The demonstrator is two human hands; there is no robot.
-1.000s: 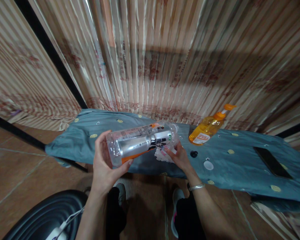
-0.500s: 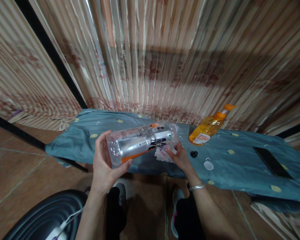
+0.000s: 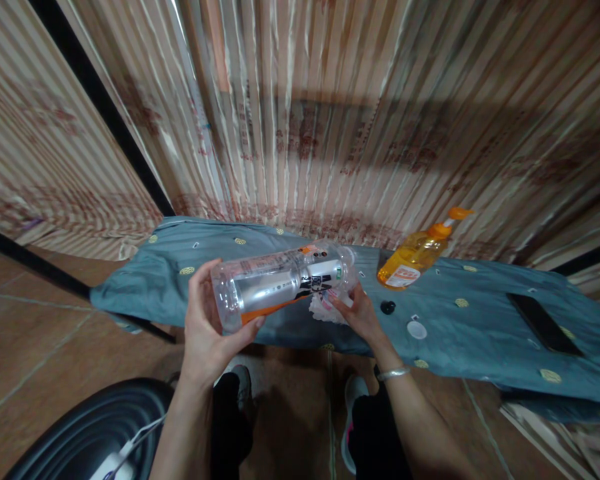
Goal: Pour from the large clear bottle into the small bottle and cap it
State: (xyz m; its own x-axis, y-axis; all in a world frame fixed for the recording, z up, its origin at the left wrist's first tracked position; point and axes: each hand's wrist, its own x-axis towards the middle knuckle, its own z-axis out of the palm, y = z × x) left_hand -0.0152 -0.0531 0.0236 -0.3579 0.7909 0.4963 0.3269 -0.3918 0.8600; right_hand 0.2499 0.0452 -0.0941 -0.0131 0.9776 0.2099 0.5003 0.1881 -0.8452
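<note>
A clear plastic bottle point(image 3: 270, 287) with a silver, black and orange label lies sideways in the air above the blue cloth. Its base end is wrapped by my left hand point(image 3: 210, 327), thumb along the lower side. At the neck end, my right hand point(image 3: 357, 310) presses a crumpled whitish tissue or cloth point(image 3: 326, 308) against the bottle; the right fingers are partly hidden behind it. Just right of that hand are a small black cap point(image 3: 388, 307) and a round white disc point(image 3: 417, 330), both on the cloth.
An orange pump bottle point(image 3: 410, 260) with yellow liquid stands on the blue patterned cloth point(image 3: 480, 300). A dark phone point(image 3: 545, 325) lies at the right. Behind hangs a striped curtain point(image 3: 330, 133). A black ribbed round object point(image 3: 100, 427) with a white power strip point(image 3: 114, 467) is at lower left.
Almost nothing differs. The bottle and my left hand have shifted very slightly left; both hands keep their hold.
</note>
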